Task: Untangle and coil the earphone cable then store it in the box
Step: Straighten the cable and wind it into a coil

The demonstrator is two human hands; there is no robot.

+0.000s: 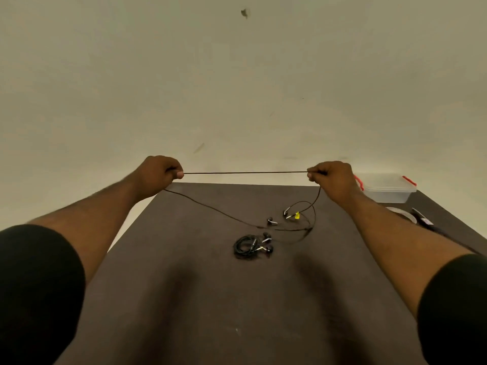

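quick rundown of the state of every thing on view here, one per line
left hand: pinches the cable, raised above the table
right hand: pinches the cable, raised
earphone cable: stretched taut between the hands, ends trailing loose on the table
second earphone set: coiled, lying on the table
box: at the far right corner; lidded or not, cannot tell
tape roll: lying flat near the box

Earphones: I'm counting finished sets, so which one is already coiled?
The nearer set lies coiled on the table; the other cable is stretched between both hands.
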